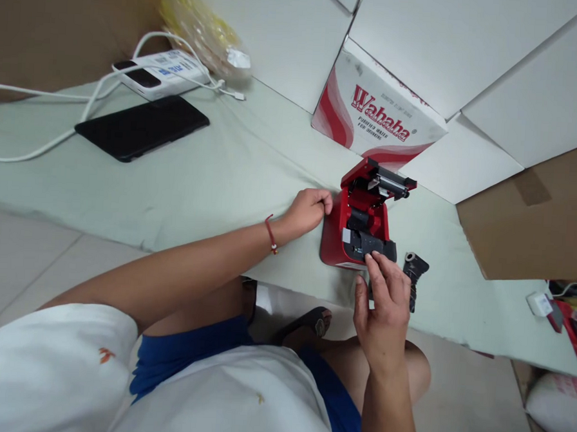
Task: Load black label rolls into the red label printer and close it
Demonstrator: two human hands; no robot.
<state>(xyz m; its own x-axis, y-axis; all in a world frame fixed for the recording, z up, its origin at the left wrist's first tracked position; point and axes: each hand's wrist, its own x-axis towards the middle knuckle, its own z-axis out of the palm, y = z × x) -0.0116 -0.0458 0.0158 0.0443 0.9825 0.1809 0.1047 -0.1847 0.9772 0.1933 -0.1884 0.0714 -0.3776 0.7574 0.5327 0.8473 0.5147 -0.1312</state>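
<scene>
A small red box-shaped machine, which looks like a label printer, stands at the table's front edge. Its hinged lid is raised, showing a black and silver bar under it and a black roller-like part inside. My left hand is closed, knuckles against the machine's left side; its fingertips are partly hidden. On the black front panel rest the fingertips of my right hand, whose fingers are stretched and the thumb apart. Just right of the machine lies a black handle-like object with a round end.
Behind the machine, a Wahaha water carton leans by stacked white boxes. A black phone, white power bank and cables lie left. A brown carton and white plug are right.
</scene>
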